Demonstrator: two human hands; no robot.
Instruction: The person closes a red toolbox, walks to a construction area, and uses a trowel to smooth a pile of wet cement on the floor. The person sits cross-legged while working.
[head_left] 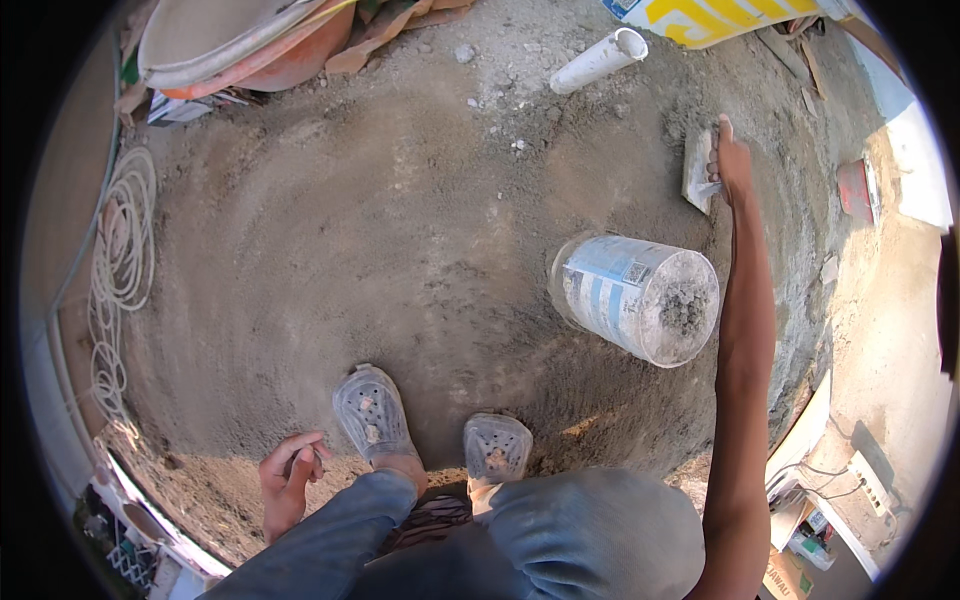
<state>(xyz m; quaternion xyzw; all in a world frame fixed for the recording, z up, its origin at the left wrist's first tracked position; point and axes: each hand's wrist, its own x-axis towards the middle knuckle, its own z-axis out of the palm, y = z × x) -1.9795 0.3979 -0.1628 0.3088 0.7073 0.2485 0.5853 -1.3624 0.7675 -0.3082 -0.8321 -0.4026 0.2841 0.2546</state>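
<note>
At the far right, my right hand (734,165) is closed round the handle of a flat plastering trowel (697,172). Its blade is against the damp grey cement surface (400,220). Nearer me than the trowel, a white bucket (612,295) with a blue label appears to stand upside down, grey cement caked on its upper end. My right forearm passes along the bucket's right side. My left hand (287,485) hangs beside my left knee, its fingers loosely bent and apart, with nothing visible in them. Both my feet, in grey clogs (372,408), rest at the near edge of the cement.
A white pipe (595,64) sticks up from the ground at the back. Large stacked basins (235,50) stand at the back left, above a coiled pale cord (122,235). Right of the trowel sits a red container (856,192). A power strip (871,482) lies at the lower right.
</note>
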